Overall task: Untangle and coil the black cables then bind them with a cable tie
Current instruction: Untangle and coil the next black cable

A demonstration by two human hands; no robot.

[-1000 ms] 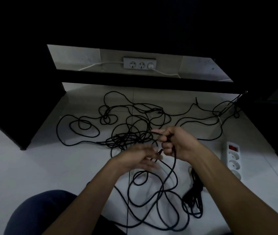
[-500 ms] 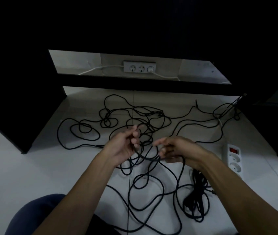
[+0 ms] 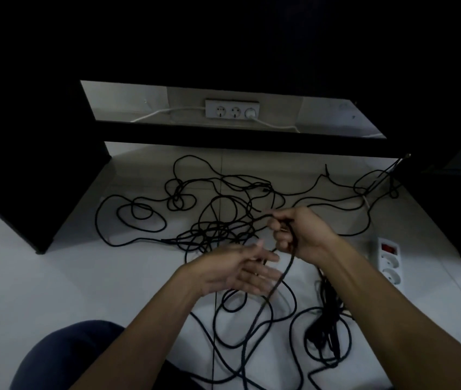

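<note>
Tangled black cables sprawl in loops across the white floor under a dark desk. My right hand grips one black cable above the tangle; the strand hangs down from my fist toward the loops near my knees. My left hand is below and left of it, fingers spread and relaxed, holding nothing, with a cable strand passing close by its fingers. A bundled black cable with a plug lies under my right forearm. No cable tie is visible.
A white power strip with a red switch lies on the floor at the right. A wall socket strip with white cords sits behind the desk crossbar. Dark desk legs stand left and right. My knee is at bottom left.
My left hand let go of the cable and dropped lower, fingers spread. My right hand rose and closed around a strand, lifting it above the tangle.
</note>
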